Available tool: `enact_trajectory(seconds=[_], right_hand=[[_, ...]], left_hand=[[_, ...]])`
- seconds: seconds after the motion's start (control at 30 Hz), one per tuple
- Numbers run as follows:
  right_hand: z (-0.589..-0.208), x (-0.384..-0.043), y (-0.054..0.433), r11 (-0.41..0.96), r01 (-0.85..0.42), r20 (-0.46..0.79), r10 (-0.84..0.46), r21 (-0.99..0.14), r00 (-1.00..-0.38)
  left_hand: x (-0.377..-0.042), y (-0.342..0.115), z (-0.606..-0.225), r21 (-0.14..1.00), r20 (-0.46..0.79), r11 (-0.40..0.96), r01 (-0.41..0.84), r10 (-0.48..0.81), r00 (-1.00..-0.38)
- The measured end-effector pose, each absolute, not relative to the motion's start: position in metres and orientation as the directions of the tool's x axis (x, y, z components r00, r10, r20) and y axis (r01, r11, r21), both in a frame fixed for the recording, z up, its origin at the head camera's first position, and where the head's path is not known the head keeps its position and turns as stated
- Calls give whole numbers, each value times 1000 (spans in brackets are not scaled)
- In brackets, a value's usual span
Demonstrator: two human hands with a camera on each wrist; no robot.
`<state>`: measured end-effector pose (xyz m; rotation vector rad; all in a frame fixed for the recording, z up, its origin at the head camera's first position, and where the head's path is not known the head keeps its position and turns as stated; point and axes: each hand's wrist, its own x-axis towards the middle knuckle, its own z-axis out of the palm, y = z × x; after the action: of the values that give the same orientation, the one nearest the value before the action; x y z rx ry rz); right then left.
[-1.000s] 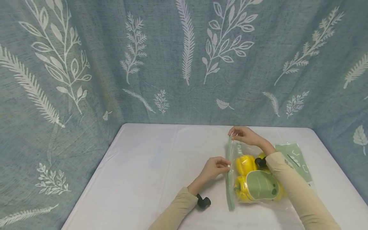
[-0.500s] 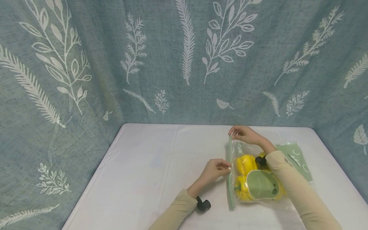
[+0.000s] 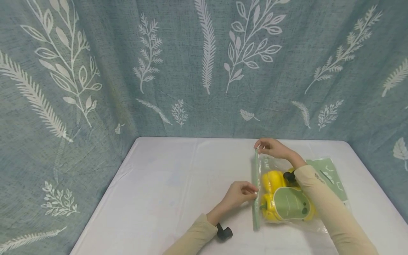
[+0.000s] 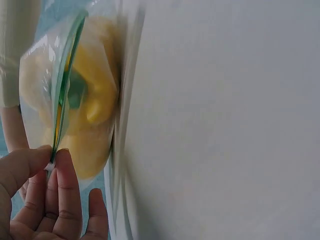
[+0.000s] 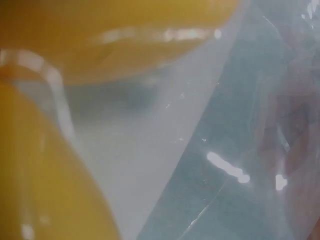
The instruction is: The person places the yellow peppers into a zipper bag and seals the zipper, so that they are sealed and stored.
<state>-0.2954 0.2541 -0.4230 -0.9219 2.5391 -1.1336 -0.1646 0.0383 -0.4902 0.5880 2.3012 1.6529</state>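
A clear zip bag [image 3: 290, 204] with a green printed panel lies on the right half of the table, its green-edged mouth facing left. Yellow bell peppers [image 3: 273, 181] show through the plastic, one with a green stem. My left hand [image 3: 237, 194] pinches the green zip strip [image 3: 256, 216] partway along, thumb and forefinger at a small white slider [image 4: 50, 166] in the left wrist view. At the far end of the strip, my right hand [image 3: 275, 148] pinches the bag's corner. The right wrist view looks closely through the plastic at yellow peppers.
A white cloth covers the table [image 3: 178, 184]. Blue-green leaf-print curtains [image 3: 191, 63] hang behind and at both sides. A black wrist camera [image 3: 225, 233] sits at the left wrist; another [image 3: 289, 177] shows near the right forearm, over the bag.
My left hand has slid along the zip strip toward the near end. The bag's mouth has shifted slightly right and away, and the right hand has kept its pinch at the far corner.
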Motion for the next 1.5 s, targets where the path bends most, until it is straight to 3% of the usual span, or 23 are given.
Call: enact_trajectory(seconds=[0.97, 1.5], right_hand=[[-424, -300, 254, 515, -452, 38, -628, -729, -777], [-424, -301, 249, 542, -459, 31, -622, -704, -782]], left_hand=[[-140, 32, -488, 964, -39, 238, 116, 560, -827], [-135, 26, -491, 959, -55, 242, 150, 674, -736]])
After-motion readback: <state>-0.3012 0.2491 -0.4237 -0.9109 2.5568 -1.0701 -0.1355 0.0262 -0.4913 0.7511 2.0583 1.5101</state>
